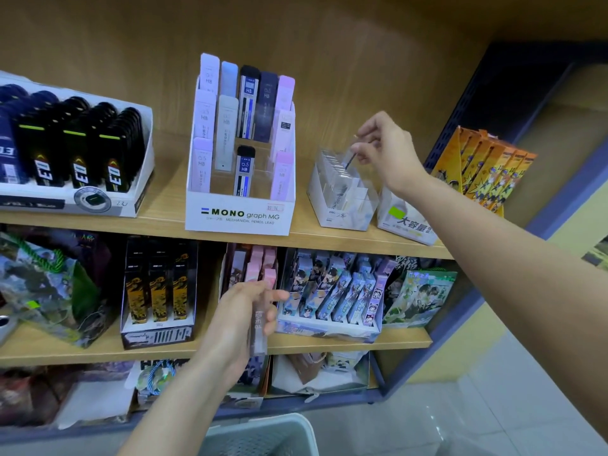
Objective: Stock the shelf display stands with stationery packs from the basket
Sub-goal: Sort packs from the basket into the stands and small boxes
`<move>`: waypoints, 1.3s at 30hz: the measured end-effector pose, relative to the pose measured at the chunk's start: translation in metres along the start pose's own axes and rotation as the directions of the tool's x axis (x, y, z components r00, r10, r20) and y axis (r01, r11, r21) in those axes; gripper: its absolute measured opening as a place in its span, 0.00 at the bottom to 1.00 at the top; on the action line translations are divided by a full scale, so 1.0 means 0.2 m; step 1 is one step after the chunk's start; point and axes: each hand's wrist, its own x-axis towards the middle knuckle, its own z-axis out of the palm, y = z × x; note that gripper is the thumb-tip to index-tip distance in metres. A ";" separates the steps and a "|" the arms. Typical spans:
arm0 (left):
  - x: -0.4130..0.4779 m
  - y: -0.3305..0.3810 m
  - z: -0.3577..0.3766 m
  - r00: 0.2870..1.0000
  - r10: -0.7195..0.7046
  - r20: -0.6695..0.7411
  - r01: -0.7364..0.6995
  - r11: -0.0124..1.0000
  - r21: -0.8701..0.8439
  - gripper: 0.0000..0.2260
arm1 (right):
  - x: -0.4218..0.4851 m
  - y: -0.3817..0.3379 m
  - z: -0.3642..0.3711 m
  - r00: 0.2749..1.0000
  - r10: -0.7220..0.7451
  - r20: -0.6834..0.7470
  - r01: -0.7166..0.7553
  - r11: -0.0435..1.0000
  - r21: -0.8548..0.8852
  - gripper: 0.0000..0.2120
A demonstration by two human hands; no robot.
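While the right hand (385, 149) hovers over the upper shelf (164, 200), its thumb and forefinger pinch the top of a slim clear pack (352, 155), whose lower end dips into the small white display stand (342, 213) just beneath. That stand sits on the upper shelf between the MONO lead stand (240, 217) and a white box with a green label (406, 222), and rows of similar packs stand upright inside it. The other fingers of the right hand curl loosely above the pack.

Lower down, the left hand (241, 320) is in front of the middle shelf (404, 341), its fingers wrapped round a bundle of clear packs (260, 327) held upright. Its forefinger sticks out toward the illustrated packs (332, 297) on that shelf. How many packs the bundle holds, I cannot tell.

At the bottom edge the pale grey basket (273, 429) shows below the left forearm; what lies in it is out of view. On the far left of the upper shelf a white tray (144, 179) holds black packs (79, 159), and orange packs (483, 169) lean at the right end, beyond the right wrist.
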 end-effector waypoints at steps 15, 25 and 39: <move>0.01 0.00 0.02 1.000 0.011 -0.002 -0.011 0.995 -0.102 0.09 | -0.02 0.04 0.10 0.994 -0.010 -0.105 0.000 0.996 -0.093 0.06; -0.03 0.02 0.01 0.995 0.081 -0.063 -0.092 0.977 -0.192 0.08 | -0.58 -0.10 0.04 0.972 0.010 -0.234 0.012 0.996 0.093 0.06; -0.15 0.08 0.11 0.842 0.536 -0.056 -0.494 0.809 0.319 0.11 | -1.05 -0.34 0.25 0.870 0.160 0.466 -0.429 0.713 0.555 0.05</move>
